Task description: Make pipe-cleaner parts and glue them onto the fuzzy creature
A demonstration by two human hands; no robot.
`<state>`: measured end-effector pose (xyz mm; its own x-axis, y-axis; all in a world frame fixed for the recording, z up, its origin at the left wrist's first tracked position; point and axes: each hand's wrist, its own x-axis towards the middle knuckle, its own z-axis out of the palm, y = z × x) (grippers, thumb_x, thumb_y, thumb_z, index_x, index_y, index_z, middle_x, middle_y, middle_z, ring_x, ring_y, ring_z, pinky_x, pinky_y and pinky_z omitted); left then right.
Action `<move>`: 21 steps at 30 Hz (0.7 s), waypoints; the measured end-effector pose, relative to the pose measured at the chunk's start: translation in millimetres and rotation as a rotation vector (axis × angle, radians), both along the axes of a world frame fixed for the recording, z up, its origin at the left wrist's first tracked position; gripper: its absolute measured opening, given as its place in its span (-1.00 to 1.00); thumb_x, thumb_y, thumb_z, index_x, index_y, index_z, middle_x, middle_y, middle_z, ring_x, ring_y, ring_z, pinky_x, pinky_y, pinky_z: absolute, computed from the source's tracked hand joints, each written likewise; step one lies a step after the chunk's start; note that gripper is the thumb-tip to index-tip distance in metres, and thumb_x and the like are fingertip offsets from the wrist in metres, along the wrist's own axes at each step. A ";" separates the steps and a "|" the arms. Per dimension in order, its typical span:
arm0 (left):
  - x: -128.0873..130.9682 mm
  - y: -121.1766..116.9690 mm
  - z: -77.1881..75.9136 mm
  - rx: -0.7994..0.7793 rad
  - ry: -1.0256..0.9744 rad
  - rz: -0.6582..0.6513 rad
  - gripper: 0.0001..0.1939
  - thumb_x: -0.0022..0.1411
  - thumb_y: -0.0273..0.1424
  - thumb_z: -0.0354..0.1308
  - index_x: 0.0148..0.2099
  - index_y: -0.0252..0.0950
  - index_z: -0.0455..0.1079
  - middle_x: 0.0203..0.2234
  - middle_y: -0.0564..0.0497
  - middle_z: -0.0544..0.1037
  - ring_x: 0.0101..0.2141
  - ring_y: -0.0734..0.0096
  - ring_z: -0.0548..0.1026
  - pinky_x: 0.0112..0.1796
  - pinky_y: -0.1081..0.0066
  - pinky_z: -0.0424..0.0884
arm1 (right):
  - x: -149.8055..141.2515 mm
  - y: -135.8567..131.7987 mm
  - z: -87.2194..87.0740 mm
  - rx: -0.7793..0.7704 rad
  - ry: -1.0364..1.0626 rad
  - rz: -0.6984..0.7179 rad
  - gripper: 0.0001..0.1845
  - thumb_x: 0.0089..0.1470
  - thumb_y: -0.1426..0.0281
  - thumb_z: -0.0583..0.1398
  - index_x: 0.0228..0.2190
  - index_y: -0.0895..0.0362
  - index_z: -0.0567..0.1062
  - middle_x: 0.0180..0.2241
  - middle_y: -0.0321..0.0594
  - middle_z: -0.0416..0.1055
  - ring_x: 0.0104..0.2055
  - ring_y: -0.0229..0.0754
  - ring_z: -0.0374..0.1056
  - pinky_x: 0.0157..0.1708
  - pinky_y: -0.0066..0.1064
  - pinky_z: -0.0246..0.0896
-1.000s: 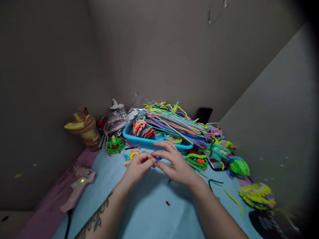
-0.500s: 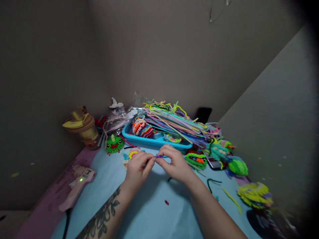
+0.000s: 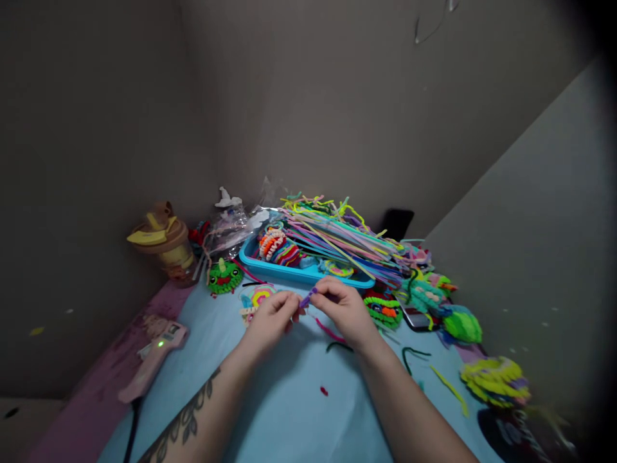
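Between my two hands is a short purple pipe cleaner (image 3: 307, 298), which looks bent or twisted. My left hand (image 3: 274, 316) pinches its lower end with thumb and forefinger. My right hand (image 3: 343, 310) is closed on its upper end, fingers curled. Both hands are raised a little above the light blue table cover (image 3: 289, 411). Below my right hand lie a pink pipe cleaner (image 3: 330, 331) and a dark green piece (image 3: 339, 346). A small red scrap (image 3: 324, 391) lies nearer to me. Left of my hands is a flat multicoloured pipe-cleaner piece (image 3: 260, 296).
Behind my hands stands a blue tray (image 3: 284, 273) with a heap of pipe cleaners (image 3: 337, 235). At left are a pink glue gun (image 3: 157, 360) with a lit green light, a brown cup (image 3: 168, 247) and a green frog-like figure (image 3: 225, 276). Colourful figures (image 3: 424, 292) line the right side.
My right hand's fingers have curled in from a spread pose. The purple piece shows more plainly now, tilted up to the right. The pink pipe cleaner has come into view.
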<state>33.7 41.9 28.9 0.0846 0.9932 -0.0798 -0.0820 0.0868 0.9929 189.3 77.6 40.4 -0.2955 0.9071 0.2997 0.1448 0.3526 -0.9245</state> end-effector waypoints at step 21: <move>-0.6 -1.2 -0.2 -0.116 -0.262 -0.086 -0.74 0.03 -0.25 0.21 -0.46 -0.34 0.28 -0.66 0.18 0.25 -0.67 0.68 0.06 -0.64 0.58 -0.08 | -15.0 -2.7 -10.7 -0.520 0.450 -0.002 -0.76 -0.35 0.34 0.39 -0.55 0.15 0.50 -0.65 -0.38 0.31 -0.61 -0.37 0.11 -0.58 -0.50 -0.01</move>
<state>33.1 40.8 28.7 0.2002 0.9671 -0.1568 -0.3212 0.2160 0.9220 174.3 74.9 29.7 -0.2426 0.9667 -0.0811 -0.2929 -0.1527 -0.9439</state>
